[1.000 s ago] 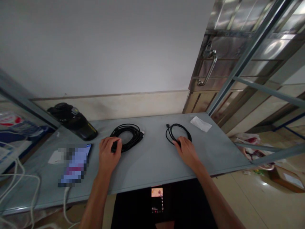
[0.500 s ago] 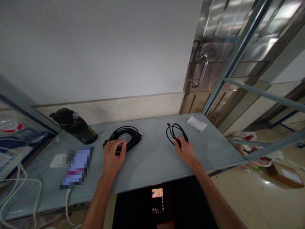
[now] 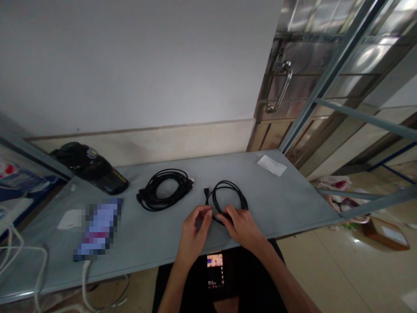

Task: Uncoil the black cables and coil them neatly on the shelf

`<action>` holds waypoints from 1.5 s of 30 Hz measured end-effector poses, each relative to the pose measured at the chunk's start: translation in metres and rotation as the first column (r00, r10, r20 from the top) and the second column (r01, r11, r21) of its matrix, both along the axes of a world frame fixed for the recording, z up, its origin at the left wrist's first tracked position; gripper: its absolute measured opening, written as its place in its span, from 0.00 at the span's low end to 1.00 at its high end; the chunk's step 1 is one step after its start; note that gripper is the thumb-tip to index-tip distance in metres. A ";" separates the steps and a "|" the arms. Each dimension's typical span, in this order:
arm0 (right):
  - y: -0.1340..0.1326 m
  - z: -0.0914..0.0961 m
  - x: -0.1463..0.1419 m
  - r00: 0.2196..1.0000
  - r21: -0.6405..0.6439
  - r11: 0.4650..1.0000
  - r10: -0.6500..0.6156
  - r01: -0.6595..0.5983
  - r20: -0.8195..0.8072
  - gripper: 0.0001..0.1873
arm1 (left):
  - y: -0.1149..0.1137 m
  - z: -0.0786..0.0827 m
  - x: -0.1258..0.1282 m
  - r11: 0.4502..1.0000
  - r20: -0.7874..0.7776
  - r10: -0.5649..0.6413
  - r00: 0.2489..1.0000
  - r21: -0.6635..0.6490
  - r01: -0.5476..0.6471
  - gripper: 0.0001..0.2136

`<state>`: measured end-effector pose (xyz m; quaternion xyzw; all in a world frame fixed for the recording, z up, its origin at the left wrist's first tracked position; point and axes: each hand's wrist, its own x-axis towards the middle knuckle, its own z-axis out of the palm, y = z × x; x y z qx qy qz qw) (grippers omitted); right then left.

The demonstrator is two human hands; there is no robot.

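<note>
A thin black cable [image 3: 230, 183] is looped in a ring near the middle of the grey tabletop [image 3: 143, 243]. Its small plug [image 3: 206, 190] points up at the ring's left side. My left hand [image 3: 196, 226] pinches the cable just below that plug. My right hand [image 3: 240, 222] closes on the ring's lower edge, the thumb towards the left fingers. To the left lies a thicker coiled black cable [image 3: 153, 201] with a light-coloured connector, and neither hand touches it.
A black bottle [image 3: 94, 169] lies at the back left, with a blurred-out phone [image 3: 99, 230] and white cables [image 3: 41, 274] in front. A white packet [image 3: 272, 165] is at the back right. Metal posts [image 3: 332, 74] rise at the table's end. A lit phone [image 3: 215, 271] shows below the front edge.
My left hand has let go of the thicker coil and moved right to the thin cable. My right hand has brought the thin cable left and nearer the front edge.
</note>
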<state>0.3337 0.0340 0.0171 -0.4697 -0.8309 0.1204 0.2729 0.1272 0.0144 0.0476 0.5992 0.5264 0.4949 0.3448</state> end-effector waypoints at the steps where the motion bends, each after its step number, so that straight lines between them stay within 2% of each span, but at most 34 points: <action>1: 0.000 0.000 0.001 1.000 -0.001 1.000 0.003 -0.003 -0.005 0.07 | 0.002 -0.001 -0.001 1.000 0.015 0.011 1.000 -0.027 -0.011 0.12; 7: -0.002 0.003 0.000 0.998 -0.024 1.000 0.015 -0.017 -0.054 0.10 | 0.003 -0.001 0.000 0.996 0.071 0.080 0.994 -0.034 -0.078 0.13; 12: -0.003 0.006 0.000 0.997 -0.036 0.999 0.000 -0.002 -0.074 0.10 | 0.004 -0.007 0.002 0.988 0.064 0.152 0.986 -0.037 -0.150 0.13; 19: -0.005 0.006 0.002 0.999 0.013 0.999 0.046 -0.046 -0.019 0.10 | 0.007 -0.013 0.006 0.987 -0.040 0.158 0.987 -0.006 -0.158 0.12; 25: -0.005 0.007 0.001 0.999 0.019 0.999 0.051 -0.051 -0.009 0.15 | 0.005 -0.013 0.003 0.985 -0.006 0.171 0.985 0.002 -0.171 0.10; 30: -0.003 0.005 0.002 0.996 -0.020 1.000 0.016 -0.018 -0.089 0.15 | 0.004 -0.014 -0.002 0.983 0.106 0.183 0.977 -0.041 -0.180 0.08; 34: -0.003 0.006 0.004 0.982 -0.083 0.996 0.005 -0.021 -0.191 0.11 | 0.005 -0.014 -0.003 0.984 0.164 0.169 0.972 -0.078 -0.158 0.13; 38: -0.004 0.007 0.006 0.957 -0.153 0.988 -0.027 -0.018 -0.290 0.11 | 0.005 -0.013 0.001 0.983 0.105 0.170 0.980 -0.083 -0.162 0.17; 45: -0.004 0.005 0.006 0.909 -0.242 0.970 -0.080 -0.023 -0.409 0.16 | 0.004 -0.017 0.000 0.991 0.083 0.125 0.989 -0.064 -0.120 0.13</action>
